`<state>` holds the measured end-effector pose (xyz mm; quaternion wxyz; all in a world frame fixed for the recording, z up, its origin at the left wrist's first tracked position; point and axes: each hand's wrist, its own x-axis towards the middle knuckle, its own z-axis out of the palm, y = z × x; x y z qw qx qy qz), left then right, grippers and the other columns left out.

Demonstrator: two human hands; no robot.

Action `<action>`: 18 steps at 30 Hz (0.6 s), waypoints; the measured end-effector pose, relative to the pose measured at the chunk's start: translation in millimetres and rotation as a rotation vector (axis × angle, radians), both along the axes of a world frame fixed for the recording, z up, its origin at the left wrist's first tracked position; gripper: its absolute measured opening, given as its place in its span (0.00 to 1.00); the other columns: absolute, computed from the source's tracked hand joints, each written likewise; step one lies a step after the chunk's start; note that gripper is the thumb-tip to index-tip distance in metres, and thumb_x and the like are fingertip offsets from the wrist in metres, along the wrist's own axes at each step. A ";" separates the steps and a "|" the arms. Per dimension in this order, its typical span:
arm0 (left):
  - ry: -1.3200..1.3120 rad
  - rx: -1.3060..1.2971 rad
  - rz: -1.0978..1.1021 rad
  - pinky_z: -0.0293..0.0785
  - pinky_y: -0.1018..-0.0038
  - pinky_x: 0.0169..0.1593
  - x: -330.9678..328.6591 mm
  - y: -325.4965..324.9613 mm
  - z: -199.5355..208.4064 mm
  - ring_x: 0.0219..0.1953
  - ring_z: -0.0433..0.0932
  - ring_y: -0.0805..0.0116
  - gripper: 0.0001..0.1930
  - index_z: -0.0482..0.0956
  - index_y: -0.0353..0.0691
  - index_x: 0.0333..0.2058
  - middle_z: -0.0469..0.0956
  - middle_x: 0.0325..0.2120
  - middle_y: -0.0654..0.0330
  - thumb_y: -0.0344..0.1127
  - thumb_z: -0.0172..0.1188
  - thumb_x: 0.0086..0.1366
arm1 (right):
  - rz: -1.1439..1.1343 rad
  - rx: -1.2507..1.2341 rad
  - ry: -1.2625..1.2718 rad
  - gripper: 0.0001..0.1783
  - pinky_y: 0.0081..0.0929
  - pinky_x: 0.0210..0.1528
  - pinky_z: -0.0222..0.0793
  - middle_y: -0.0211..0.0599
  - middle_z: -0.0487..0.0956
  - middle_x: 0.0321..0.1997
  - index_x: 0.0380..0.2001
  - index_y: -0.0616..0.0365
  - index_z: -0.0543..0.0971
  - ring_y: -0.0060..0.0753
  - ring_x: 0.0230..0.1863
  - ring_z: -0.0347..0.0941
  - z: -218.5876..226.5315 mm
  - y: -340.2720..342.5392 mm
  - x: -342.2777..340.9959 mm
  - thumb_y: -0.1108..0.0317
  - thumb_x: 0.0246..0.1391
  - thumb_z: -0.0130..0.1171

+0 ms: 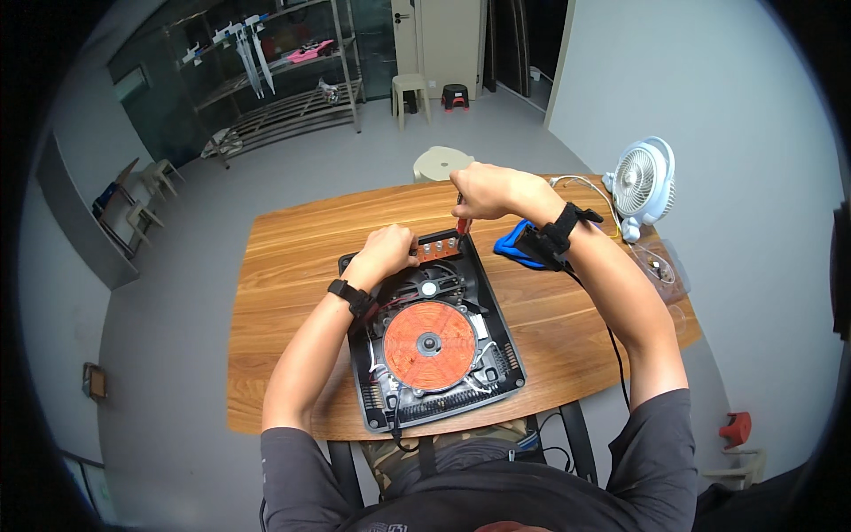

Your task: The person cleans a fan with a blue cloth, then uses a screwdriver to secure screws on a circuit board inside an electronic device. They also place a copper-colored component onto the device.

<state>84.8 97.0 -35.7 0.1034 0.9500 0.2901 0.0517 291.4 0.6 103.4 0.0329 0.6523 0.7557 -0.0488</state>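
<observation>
An opened induction cooker [506,383] lies on the wooden table in front of me. Inside it sit a round copper-coloured coil [409,348], a black cooling fan [429,289] and, along the far edge, a narrow orange-brown circuit board [438,249] with several small round parts. My left hand [387,251] is closed at the board's left end, its fingertips mostly hidden. My right hand [486,190] grips an upright screwdriver [464,226] with a red part showing; its lower end is at the board's right end, by the cooker's far right corner. The exact contact of the tip is too small to tell.
Right of the cooker lies a blue cloth-like item [517,247]. A light-blue fan [642,182], cables and a clear plastic box [669,269] with small parts stand at the table's right edge. A black cord [396,417] hangs from the near edge. A stool [441,162] stands beyond the table.
</observation>
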 end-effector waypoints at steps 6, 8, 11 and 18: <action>-0.014 -0.006 -0.047 0.80 0.56 0.47 -10.5 3.4 4.5 0.44 0.84 0.47 0.20 0.86 0.42 0.45 0.86 0.36 0.48 0.43 0.74 0.55 | -0.020 -0.003 0.017 0.22 0.43 0.50 0.79 0.58 0.85 0.37 0.36 0.70 0.81 0.57 0.46 0.83 1.3 2.8 -7.1 0.57 0.56 0.67; -0.015 0.010 -0.033 0.80 0.56 0.47 -18.6 0.7 9.6 0.44 0.84 0.46 0.21 0.85 0.42 0.48 0.86 0.37 0.48 0.43 0.73 0.56 | -0.007 0.029 0.004 0.21 0.44 0.50 0.79 0.60 0.85 0.36 0.34 0.70 0.82 0.58 0.46 0.83 0.1 3.2 -8.9 0.57 0.56 0.67; -0.037 -0.036 -0.001 0.81 0.59 0.49 -31.9 3.8 22.7 0.44 0.85 0.47 0.20 0.84 0.40 0.50 0.86 0.39 0.48 0.38 0.71 0.59 | -0.046 0.025 -0.014 0.20 0.45 0.50 0.79 0.61 0.84 0.36 0.35 0.70 0.82 0.59 0.46 0.83 4.8 -3.0 -11.6 0.58 0.56 0.67; -0.018 -0.020 0.282 0.82 0.64 0.49 -160.3 80.0 16.4 0.43 0.86 0.55 0.16 0.85 0.34 0.47 0.87 0.39 0.49 0.32 0.69 0.61 | -0.035 0.022 0.025 0.21 0.43 0.50 0.79 0.59 0.85 0.39 0.40 0.72 0.79 0.57 0.47 0.83 0.6 -1.9 -16.3 0.60 0.59 0.64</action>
